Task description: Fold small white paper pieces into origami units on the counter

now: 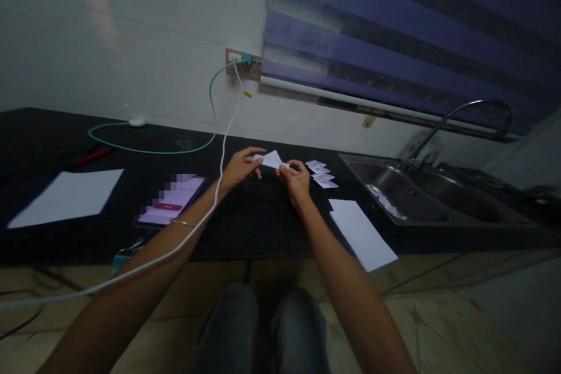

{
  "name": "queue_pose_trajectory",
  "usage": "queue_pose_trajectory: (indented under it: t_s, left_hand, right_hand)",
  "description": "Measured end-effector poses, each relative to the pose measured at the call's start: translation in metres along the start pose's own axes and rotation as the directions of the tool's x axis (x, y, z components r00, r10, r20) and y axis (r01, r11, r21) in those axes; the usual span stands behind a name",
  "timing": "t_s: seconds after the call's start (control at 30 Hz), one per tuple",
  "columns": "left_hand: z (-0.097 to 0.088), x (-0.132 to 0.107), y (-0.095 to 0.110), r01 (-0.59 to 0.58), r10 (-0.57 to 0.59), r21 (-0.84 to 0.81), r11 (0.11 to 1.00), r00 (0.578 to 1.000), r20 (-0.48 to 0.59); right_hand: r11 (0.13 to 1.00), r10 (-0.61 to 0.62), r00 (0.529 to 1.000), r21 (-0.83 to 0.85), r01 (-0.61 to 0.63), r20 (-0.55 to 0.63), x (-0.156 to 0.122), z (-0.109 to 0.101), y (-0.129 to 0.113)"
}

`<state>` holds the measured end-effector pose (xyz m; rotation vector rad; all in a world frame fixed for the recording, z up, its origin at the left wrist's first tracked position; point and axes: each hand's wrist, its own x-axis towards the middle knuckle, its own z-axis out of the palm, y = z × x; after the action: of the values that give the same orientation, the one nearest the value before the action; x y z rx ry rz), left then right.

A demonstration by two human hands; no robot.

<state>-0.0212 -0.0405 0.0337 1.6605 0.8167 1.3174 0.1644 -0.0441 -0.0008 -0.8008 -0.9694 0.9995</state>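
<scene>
Between both hands, just above the dark countertop, is a small folded piece of white paper with a pointed top. My left hand pinches its left end between thumb and fingers. On the other side, my right hand grips the right corner, thumb on the near face. Several small folded paper pieces lie in an overlapping row just right of my right hand. Closer to the front edge, white paper sheets rest beside my right forearm, their near end reaching past the counter's edge.
A lit phone lies left of my left forearm, with a larger white sheet farther left. A white cable hangs from the wall socket across my left arm. At right are a metal sink and a curved faucet.
</scene>
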Motion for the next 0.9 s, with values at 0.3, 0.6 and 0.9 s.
queue_pose_trajectory:
  t_s: [0.3,0.6,0.9]
  left_hand:
    - [0.013,0.004,-0.006,0.133,-0.136,0.036,0.990,0.987,0.085]
    - [0.019,0.004,-0.008,0.262,-0.243,-0.101,0.960,0.955,0.167]
    - [0.012,0.009,-0.023,0.248,-0.238,-0.155,0.956,0.968,0.079]
  right_hand:
    - [0.986,0.138,0.990,0.099,-0.137,-0.003,0.000,0.006,0.001]
    - [0.967,0.193,0.981,0.169,-0.191,0.007,-0.004,0.011,-0.004]
    - [0.952,0.244,0.970,0.185,-0.243,0.018,-0.002,0.008,-0.003]
